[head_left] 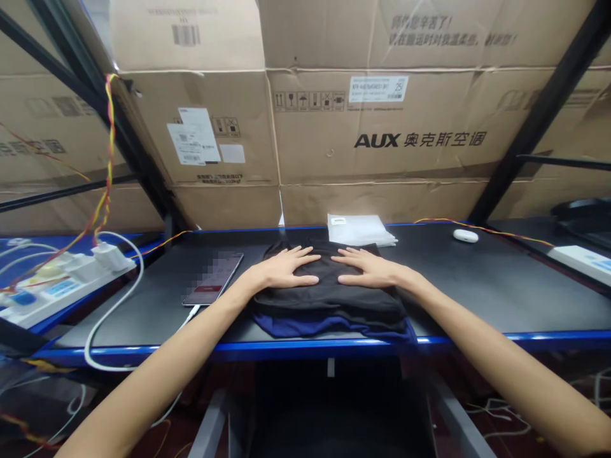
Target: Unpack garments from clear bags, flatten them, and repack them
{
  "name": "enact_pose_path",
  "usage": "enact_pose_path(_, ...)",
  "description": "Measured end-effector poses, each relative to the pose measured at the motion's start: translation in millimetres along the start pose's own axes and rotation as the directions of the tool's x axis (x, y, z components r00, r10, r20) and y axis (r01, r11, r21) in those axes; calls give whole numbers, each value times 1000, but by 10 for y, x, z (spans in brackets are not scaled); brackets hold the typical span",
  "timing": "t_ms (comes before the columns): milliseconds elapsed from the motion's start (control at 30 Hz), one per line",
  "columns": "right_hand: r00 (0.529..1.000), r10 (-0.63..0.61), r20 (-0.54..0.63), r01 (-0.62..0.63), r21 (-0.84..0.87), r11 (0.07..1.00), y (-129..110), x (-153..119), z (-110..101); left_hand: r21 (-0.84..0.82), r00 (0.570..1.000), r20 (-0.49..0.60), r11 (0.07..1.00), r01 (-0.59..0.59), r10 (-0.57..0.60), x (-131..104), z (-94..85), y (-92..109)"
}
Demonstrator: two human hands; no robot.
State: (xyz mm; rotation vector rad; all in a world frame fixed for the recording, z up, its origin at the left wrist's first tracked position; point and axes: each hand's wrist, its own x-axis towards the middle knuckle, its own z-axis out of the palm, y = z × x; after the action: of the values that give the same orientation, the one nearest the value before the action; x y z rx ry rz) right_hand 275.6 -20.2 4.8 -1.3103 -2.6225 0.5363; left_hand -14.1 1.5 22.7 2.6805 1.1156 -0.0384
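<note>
Location type: warehouse or stockroom packing station. Indicators: stacked cardboard cartons (372, 127) bearing shipping labels and AUX air-conditioner print form the far wall; black steel racking uprights (539, 114) flank a blue-edged workbench (501, 286); a power strip (62, 283) sits at left.

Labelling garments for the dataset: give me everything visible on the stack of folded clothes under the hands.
The stack of folded clothes looks like soft knit fabric: black pieces on top, a dark blue one at the bottom showing along the front edge. It lies flat near the front of the black table, just behind its blue rim. Both palms press flat on top, the left hand and right hand side by side, fingers spread, grip open. Behind it lies a pile of clear bags; whether they touch is unclear.
</note>
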Motion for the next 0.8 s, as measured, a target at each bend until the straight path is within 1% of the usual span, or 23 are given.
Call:
enact_pose_path(433, 1000, -4, -7, 5, 13, 1000, 6, -6, 3, -7, 1000, -6, 1000, -5, 5, -5, 3, -10)
enact_pose_path(567, 1000, 2, -2, -2, -6, 1000, 0, -5, 0, -8, 1000, -5, 1000, -6, 6, -3, -1, -7)
enact_pose_path(800, 1000, 24, 2, -24, 21, 1000, -68, -26, -32, -22, 1000, -8, 1000, -2, 2, -12, -8, 13)
